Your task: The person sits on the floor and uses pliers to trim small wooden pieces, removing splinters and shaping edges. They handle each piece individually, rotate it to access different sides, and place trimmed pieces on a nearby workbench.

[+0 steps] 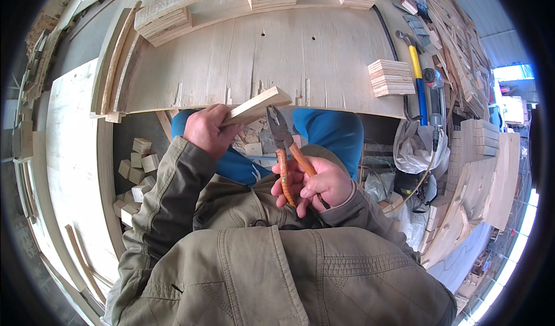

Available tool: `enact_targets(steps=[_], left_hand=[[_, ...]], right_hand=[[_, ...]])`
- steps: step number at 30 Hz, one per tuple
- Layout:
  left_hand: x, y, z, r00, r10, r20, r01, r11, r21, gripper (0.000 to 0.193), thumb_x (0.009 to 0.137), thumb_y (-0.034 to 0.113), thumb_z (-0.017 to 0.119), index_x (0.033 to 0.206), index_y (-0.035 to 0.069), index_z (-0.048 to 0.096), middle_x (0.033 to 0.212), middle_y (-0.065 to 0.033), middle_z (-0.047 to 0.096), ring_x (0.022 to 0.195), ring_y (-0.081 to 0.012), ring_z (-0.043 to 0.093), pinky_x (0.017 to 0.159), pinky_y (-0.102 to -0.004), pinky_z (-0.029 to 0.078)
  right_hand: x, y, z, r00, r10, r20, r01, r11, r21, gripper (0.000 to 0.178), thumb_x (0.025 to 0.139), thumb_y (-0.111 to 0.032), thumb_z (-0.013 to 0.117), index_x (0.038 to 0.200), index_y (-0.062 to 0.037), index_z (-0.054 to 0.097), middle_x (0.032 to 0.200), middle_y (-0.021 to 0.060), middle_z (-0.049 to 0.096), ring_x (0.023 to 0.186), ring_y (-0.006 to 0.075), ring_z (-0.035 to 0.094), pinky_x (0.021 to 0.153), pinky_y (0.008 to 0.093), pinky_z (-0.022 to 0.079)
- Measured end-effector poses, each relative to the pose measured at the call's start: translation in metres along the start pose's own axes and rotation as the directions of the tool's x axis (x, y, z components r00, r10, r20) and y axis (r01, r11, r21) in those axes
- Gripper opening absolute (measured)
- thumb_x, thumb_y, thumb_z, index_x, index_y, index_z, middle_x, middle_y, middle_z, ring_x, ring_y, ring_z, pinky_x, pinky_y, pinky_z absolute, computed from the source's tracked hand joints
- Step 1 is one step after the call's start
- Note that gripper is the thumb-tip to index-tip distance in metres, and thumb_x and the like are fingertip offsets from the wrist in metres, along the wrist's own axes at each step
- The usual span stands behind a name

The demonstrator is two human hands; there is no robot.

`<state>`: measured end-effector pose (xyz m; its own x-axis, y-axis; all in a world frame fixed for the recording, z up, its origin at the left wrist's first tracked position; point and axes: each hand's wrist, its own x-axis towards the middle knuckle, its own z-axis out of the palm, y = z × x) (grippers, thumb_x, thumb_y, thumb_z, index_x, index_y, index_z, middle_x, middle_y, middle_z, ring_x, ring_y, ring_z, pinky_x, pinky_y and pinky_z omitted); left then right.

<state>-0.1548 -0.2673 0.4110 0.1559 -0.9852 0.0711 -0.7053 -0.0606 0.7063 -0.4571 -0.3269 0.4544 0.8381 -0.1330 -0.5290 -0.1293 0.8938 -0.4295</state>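
Observation:
My left hand [209,130] grips one end of a short pale wooden block [257,105], which slants up to the right just at the near edge of the workbench. In my right hand [324,186] is a pair of pliers [282,134] with orange-brown handles. Its dark metal jaws point up and lie close to the block's free end; whether they touch it I cannot tell. The handles stand somewhat apart, with my fingers around them. Whatever the jaws may hold is too small to make out.
Plywood blocks [392,77] sit on the workbench [243,60]. A hammer [417,74] with a yellow and blue handle and a power tool [435,95] lie at the right. Loose wood offcuts [137,167] are heaped below at the left. Boards [78,170] flank me on that side.

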Motion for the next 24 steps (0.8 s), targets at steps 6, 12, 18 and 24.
enact_targets(steps=[6,12,18,24], left_hand=[[0.0001,-0.0009,-0.0013,1.000,-0.005,-0.014,0.006,1.000,0.011,0.028,0.083,0.019,0.086,0.101,0.002,0.073,0.091,-0.0186,0.072,0.083,-0.0404,0.073,0.073,-0.0453,0.057],[-0.0012,0.0006,-0.0012,1.000,0.006,-0.020,-0.006,1.000,0.009,0.026,0.083,0.018,0.085,0.101,0.003,0.074,0.092,-0.0176,0.072,0.083,-0.0401,0.073,0.073,-0.0450,0.057],[-0.0020,0.0001,-0.0002,0.999,0.022,-0.026,-0.022,1.000,0.014,0.023,0.083,0.017,0.084,0.097,0.003,0.072,0.090,-0.0171,0.071,0.083,-0.0406,0.072,0.071,-0.0453,0.057],[-0.0032,-0.0010,0.0014,0.998,0.040,-0.040,-0.039,0.999,0.025,0.024,0.083,0.018,0.084,0.096,0.002,0.071,0.089,-0.0169,0.070,0.081,-0.0406,0.071,0.070,-0.0457,0.056]], right_hand=[[0.0011,-0.0003,-0.0023,1.000,-0.022,0.002,0.022,0.998,0.065,0.081,0.073,0.000,0.059,0.151,0.0091,0.043,0.124,0.0323,0.066,0.106,0.0417,0.074,0.062,0.0377,0.066],[-0.0003,-0.0023,-0.0009,0.999,-0.021,0.042,0.017,0.996,0.086,0.080,0.073,0.000,0.060,0.151,0.0098,0.043,0.123,0.0326,0.066,0.106,0.0423,0.074,0.060,0.0369,0.066],[0.0007,0.0014,-0.0039,0.999,-0.021,0.046,0.016,0.995,0.101,0.080,0.074,0.000,0.060,0.152,0.0100,0.043,0.123,0.0323,0.065,0.106,0.0420,0.074,0.060,0.0370,0.066],[-0.0003,0.0040,-0.0061,0.999,-0.023,0.045,0.017,0.991,0.133,0.079,0.074,0.001,0.060,0.152,0.0102,0.044,0.123,0.0319,0.065,0.105,0.0420,0.075,0.059,0.0368,0.066]])
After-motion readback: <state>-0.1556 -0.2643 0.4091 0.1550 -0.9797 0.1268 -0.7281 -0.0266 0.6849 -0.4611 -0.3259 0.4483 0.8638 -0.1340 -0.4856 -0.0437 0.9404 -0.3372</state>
